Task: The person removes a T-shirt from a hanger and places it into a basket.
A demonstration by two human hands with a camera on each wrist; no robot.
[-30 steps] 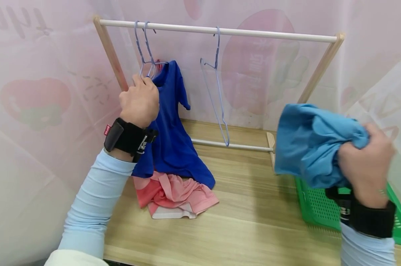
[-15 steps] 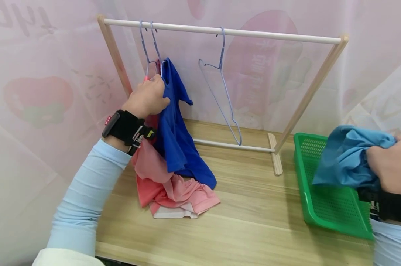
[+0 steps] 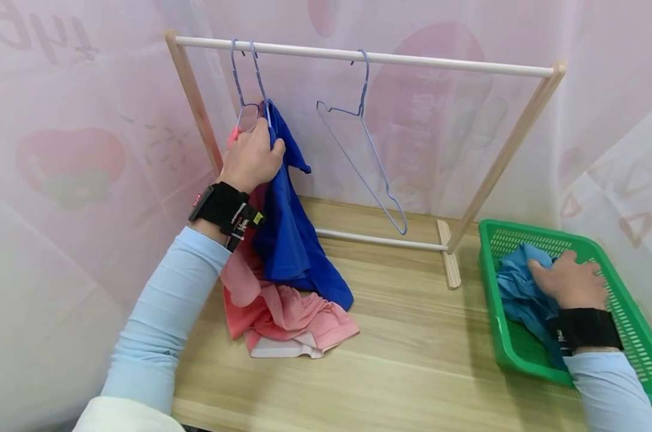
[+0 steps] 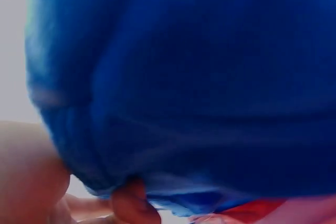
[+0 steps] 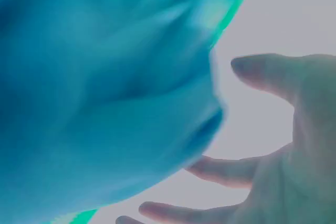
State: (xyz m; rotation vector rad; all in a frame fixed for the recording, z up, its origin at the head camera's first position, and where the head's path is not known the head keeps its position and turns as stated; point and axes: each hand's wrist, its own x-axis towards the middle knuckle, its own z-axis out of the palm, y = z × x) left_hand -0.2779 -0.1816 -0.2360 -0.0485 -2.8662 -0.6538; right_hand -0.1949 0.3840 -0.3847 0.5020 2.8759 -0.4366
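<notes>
My left hand (image 3: pixel 253 157) pinches the upper edge of a dark blue T-shirt (image 3: pixel 288 252) on a wire hanger at the rack's left end. In the left wrist view, the blue cloth (image 4: pixel 199 77) fills most of the picture, with fingers (image 4: pixel 135 205) at its lower edge. Behind that hand hangs a pink garment (image 3: pixel 239 279). On the right, my right hand (image 3: pixel 571 282) is spread over a light blue cloth garment (image 3: pixel 523 285) lying crumpled in the green basket (image 3: pixel 500 336). The right wrist view shows thumb and fingers apart, clear of a grip on the cloth (image 5: pixel 115 103).
A rack with a white rail (image 3: pixel 439 62) and wooden legs stands at the back. One bare blue wire hanger (image 3: pixel 382 162) hangs mid-rail. Pink cloth (image 3: pixel 304 318) lies bunched on the wooden table (image 3: pixel 412 360) beneath the T-shirt. A printed curtain (image 3: pixel 88 252) closes off the back and left.
My right hand has carried the light blue garment rightward and down into the green basket and let go of it. The left hand has shifted slightly right, still at the blue T-shirt.
</notes>
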